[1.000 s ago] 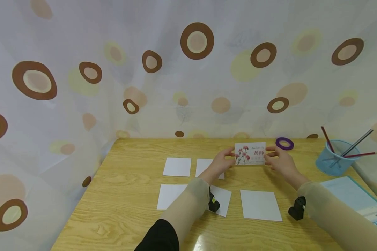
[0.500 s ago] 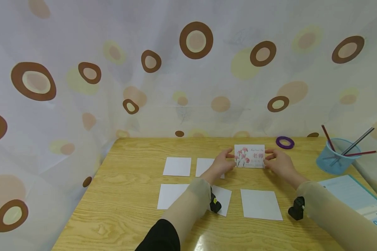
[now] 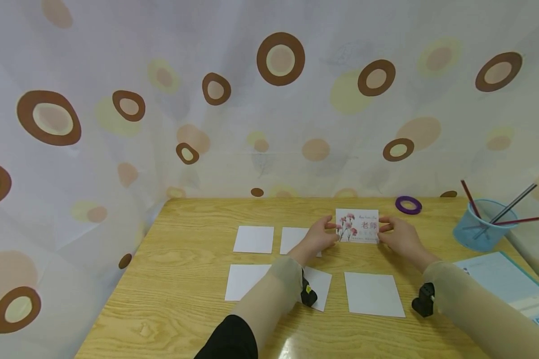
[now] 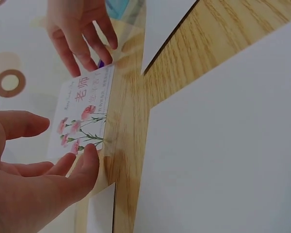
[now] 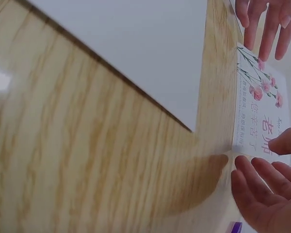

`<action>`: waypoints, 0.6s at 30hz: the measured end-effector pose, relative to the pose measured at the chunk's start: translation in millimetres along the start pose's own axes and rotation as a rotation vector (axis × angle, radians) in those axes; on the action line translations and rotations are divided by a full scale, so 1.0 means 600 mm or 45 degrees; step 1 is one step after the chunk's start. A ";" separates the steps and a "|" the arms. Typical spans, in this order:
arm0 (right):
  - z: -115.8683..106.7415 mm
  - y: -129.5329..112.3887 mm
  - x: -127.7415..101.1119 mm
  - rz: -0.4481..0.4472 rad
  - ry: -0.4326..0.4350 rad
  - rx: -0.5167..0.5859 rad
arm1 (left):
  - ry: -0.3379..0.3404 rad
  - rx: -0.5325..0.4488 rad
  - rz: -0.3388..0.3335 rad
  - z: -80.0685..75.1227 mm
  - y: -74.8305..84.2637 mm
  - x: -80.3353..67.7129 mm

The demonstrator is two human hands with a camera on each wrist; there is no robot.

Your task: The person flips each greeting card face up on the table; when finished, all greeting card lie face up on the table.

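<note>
A white card [image 3: 357, 226] printed with pink carnations and red characters stands tilted at the far middle of the wooden table [image 3: 184, 299], its lower edge at the tabletop. My left hand [image 3: 331, 228] pinches the card's left end between thumb and fingers. My right hand [image 3: 384, 227] pinches the right end the same way. In the left wrist view the card [image 4: 82, 116] faces the camera, with my left hand [image 4: 34, 179] at its near end and my right hand [image 4: 80, 29] beyond. The right wrist view shows the card [image 5: 259, 121] beside my right hand [image 5: 262, 184].
Several blank white paper squares [image 3: 374, 294] lie on the table in front of the card. A purple tape ring [image 3: 408, 205] sits at the back right. A blue mesh cup [image 3: 478, 232] holds pencils, and a blue folder [image 3: 507, 284] lies at the right. A patterned curtain surrounds the table.
Both hands have lowered the card from a little above the table down to the tabletop and slightly towards me. Both hands keep their hold.
</note>
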State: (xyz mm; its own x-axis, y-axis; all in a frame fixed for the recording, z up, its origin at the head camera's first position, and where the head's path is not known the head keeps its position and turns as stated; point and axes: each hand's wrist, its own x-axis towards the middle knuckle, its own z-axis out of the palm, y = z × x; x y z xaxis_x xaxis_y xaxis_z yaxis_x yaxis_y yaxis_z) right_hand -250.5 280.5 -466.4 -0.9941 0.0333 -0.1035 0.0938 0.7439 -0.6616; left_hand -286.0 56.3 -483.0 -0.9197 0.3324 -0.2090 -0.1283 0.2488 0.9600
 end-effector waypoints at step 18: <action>0.010 0.009 0.007 -0.106 0.032 -0.131 | -0.026 0.017 -0.027 0.003 0.007 -0.013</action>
State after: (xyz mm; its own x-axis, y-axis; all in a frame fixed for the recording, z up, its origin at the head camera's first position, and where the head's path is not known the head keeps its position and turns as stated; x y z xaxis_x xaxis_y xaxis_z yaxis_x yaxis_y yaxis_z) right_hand -253.7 280.6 -475.1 -0.9994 -0.0157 -0.0318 0.0060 0.8092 -0.5875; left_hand -278.8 56.5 -477.8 -0.9089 0.3457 -0.2331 -0.1424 0.2681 0.9528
